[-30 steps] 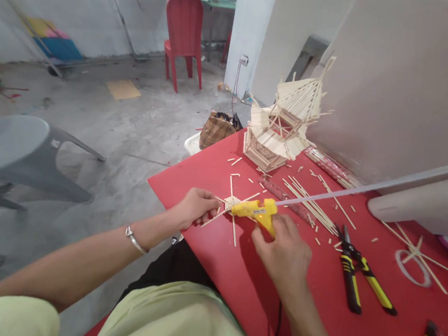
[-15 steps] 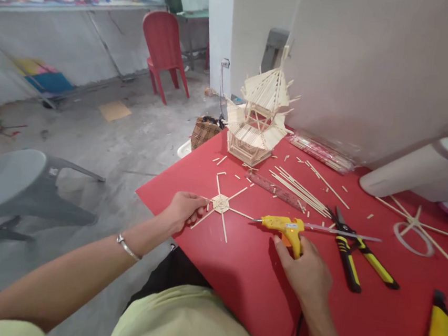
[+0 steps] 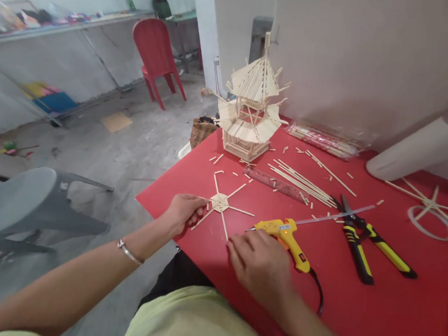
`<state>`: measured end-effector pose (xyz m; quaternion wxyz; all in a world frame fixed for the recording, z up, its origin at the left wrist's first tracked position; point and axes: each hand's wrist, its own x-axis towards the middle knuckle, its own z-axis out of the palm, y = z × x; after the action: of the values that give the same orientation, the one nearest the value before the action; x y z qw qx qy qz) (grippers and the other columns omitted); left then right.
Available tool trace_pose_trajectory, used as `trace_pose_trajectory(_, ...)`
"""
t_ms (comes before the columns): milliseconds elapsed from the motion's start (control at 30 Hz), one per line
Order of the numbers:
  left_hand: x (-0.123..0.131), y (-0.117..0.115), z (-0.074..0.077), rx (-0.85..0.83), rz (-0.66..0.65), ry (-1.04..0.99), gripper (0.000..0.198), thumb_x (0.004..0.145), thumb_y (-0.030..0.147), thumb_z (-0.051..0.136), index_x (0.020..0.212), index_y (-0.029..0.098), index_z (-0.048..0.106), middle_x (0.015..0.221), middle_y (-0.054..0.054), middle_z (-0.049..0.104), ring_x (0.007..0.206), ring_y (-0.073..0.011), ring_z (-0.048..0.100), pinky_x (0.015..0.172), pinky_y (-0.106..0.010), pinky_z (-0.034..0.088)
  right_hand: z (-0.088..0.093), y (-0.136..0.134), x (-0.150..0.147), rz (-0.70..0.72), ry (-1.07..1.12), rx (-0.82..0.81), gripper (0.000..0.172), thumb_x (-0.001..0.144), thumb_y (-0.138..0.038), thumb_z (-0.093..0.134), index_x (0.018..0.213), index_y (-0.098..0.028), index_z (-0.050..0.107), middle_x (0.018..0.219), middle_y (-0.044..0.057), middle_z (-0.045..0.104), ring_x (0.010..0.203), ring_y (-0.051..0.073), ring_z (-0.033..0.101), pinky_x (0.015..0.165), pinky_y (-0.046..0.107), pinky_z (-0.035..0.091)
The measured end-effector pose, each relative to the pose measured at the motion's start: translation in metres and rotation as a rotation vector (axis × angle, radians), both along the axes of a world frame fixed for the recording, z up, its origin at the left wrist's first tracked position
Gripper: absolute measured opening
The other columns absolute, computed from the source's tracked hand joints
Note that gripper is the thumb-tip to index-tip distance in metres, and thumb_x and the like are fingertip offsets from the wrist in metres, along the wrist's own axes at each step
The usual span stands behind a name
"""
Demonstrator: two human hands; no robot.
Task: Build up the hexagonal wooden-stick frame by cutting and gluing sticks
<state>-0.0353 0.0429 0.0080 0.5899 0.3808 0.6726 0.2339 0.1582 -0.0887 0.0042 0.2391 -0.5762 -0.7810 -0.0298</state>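
Observation:
A small star of wooden sticks lies flat on the red table. My left hand pinches one of its spokes at the left side. A yellow glue gun lies on the table just right of the star, with a clear glue stick jutting out behind it. My right hand hovers beside the gun's handle, fingers loose and holding nothing.
A stick-built pagoda model stands at the table's far edge by the wall. Loose sticks, a ruler and yellow-handled cutters lie to the right. A grey stool and a red chair stand on the floor at left.
My right hand pulled the glue gun away from the star, laid it on the table and let go. My left hand stayed on the star.

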Motion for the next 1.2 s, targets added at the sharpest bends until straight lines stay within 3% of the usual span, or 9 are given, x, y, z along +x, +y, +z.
trace_pose_trajectory(100, 0.000, 0.000, -0.003, 0.001, 0.013, -0.009, 0.024, 0.069, 0.032, 0.071, 0.057, 0.016, 0.056, 0.042, 0.005, 0.050, 0.029, -0.0054, 0.034, 0.031, -0.020, 0.027, -0.020, 0.012, -0.021, 0.088, -0.032, -0.003, 0.014, 0.091, -0.018, 0.056, 0.098, -0.021, 0.068, 0.079, 0.002, 0.063, 0.073, 0.017, 0.050, 0.065, 0.032, 0.029)
trace_pose_trajectory(233, 0.003, -0.002, -0.002, 0.016, 0.023, -0.002, 0.029, 0.068, 0.035, 0.072, 0.055, 0.017, 0.054, 0.041, 0.006, 0.048, 0.030, -0.0050, 0.034, 0.031, -0.020, 0.026, -0.033, 0.013, -0.025, 0.106, -0.023, -0.043, 0.011, 0.090, -0.016, 0.057, 0.095, -0.018, 0.066, 0.092, 0.005, 0.066, 0.079, 0.017, 0.050, 0.065, 0.033, 0.029)
trace_pose_trajectory(567, 0.013, -0.005, -0.001, 0.042, 0.051, 0.070, 0.039, 0.071, 0.039, 0.072, 0.049, 0.019, 0.046, 0.033, 0.008, 0.037, 0.027, -0.0057, 0.030, 0.030, -0.020, 0.025, -0.032, 0.013, -0.022, 0.095, 0.077, -0.046, 0.011, 0.086, -0.017, 0.060, 0.095, -0.018, 0.067, 0.097, 0.006, 0.067, 0.080, 0.018, 0.050, 0.062, 0.033, 0.032)
trace_pose_trajectory(933, 0.010, -0.006, -0.005, 0.053, 0.001, 0.039, 0.035, 0.066, 0.044, 0.074, 0.056, 0.017, 0.055, 0.042, 0.004, 0.052, 0.028, -0.0051, 0.035, 0.030, -0.020, 0.026, -0.034, 0.011, -0.021, 0.080, 0.109, -0.041, 0.011, 0.085, -0.016, 0.060, 0.093, -0.018, 0.066, 0.094, 0.006, 0.066, 0.080, 0.019, 0.051, 0.063, 0.033, 0.032)
trace_pose_trajectory(1200, 0.011, -0.006, -0.002, 0.046, -0.020, 0.028, 0.030, 0.065, 0.037, 0.072, 0.053, 0.016, 0.055, 0.041, 0.004, 0.051, 0.028, -0.0054, 0.036, 0.030, -0.020, 0.026, -0.035, 0.011, -0.020, 0.074, 0.098, -0.022, 0.010, 0.085, -0.016, 0.059, 0.092, -0.019, 0.066, 0.092, 0.006, 0.066, 0.080, 0.019, 0.053, 0.063, 0.032, 0.034)
